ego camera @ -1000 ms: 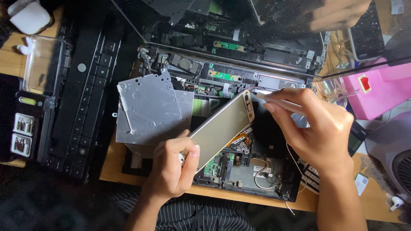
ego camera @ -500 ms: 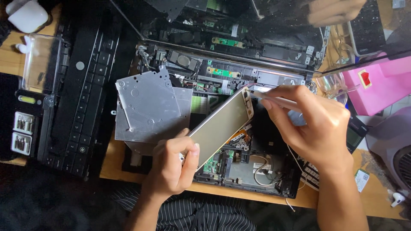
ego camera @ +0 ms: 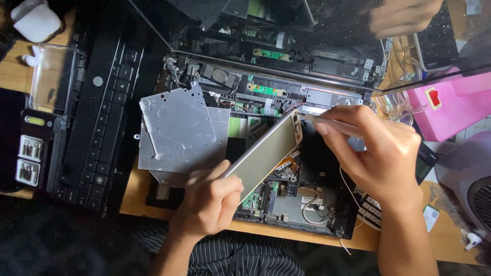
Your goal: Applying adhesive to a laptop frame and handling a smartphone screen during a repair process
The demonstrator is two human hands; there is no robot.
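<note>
- The left hand [ego camera: 207, 202] is curled around the near end of a flat grey metal plate [ego camera: 263, 153], thumb on top and fingers beneath, holding it tilted up over the opened laptop chassis [ego camera: 286, 204].
- The right hand [ego camera: 381, 158] is pinched shut on a thin silver tool [ego camera: 319, 118], whose tip meets the far end of the plate at a small bracket [ego camera: 295, 130].
- The plate runs diagonally between the two hands, its far end raised above the circuit boards and apart from them.
- Judgement on handling: the plate looks stiff, thin and light, with a smooth face likely to slip; the long edges near the left hand appear the safest hold. The bracket end looks fragile and best kept free of pressure.
- Just left of the left hand lies a silver slim drive unit [ego camera: 176, 130], flat on the chassis, with a second grey sheet under it.
- Further left of that hand lies a black keyboard [ego camera: 97, 122], detached, beside a clear plastic tray [ego camera: 46, 76].
- Beyond the tray, at the far left corner, sits a white rounded case [ego camera: 36, 20].
- Right of the right hand stands a pink box [ego camera: 450, 107] bearing a small red rectangular label [ego camera: 433, 98].
- Near the right forearm, on the wooden tabletop [ego camera: 302, 236], lies a small white tag with green print [ego camera: 430, 217]; the wording is too small to read.
- Beyond the right hand, another hand [ego camera: 404, 15] shows blurred at the top edge.
</note>
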